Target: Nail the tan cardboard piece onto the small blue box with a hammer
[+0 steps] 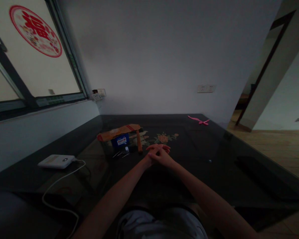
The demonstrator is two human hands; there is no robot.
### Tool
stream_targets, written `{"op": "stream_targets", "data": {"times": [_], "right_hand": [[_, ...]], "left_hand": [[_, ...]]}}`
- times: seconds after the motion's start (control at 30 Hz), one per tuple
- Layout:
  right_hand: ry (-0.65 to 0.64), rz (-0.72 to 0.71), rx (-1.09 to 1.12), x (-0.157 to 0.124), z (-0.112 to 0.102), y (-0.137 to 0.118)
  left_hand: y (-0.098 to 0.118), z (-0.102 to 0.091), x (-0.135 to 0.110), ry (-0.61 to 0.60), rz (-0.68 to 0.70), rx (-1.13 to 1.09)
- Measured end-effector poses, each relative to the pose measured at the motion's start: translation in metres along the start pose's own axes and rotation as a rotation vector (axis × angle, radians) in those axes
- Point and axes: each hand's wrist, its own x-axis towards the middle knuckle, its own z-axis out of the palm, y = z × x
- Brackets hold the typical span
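My left hand (153, 148) and my right hand (163, 158) are laid together over the dark glossy table (184, 172), their fingers crossing and partly interlaced. Left fingertips stick out to the right, spread; the right hand's fingers are partly hidden behind its own back. No object shows in either hand. Just left of them lies a brown stick-like handle (139, 142), its far end by a crumpled orange-brown wrapper (119, 131). That wrapper rests over a blue box (120, 140) with a white label. Several thin metal pins (119, 153) lie in front of the box.
A white power bank (56, 161) with a white cable (53, 186) lies at the left. Pink ribbon-like strips (200, 121) are at the far right. A flat black object (266, 177) lies along the right edge. A tiny shiny piece (210, 161) sits right of my hands.
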Motion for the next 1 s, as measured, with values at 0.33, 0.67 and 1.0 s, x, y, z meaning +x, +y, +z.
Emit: {"op": "stream_targets", "data": {"times": [0.33,0.67,1.0], "right_hand": [[0.009,-0.005,-0.034,0.0001,-0.0009,-0.0059],[0.015,-0.014,-0.033,0.0001,0.0001,-0.0044],[0.021,-0.010,-0.043,-0.0001,-0.0001,-0.0033]], "left_hand": [[0.0051,0.0042,-0.0024,0.018,-0.023,0.003],[0.0049,0.0048,-0.0011,0.047,-0.050,0.035],[0.0051,0.0059,-0.0014,0.043,-0.029,0.007]]}}
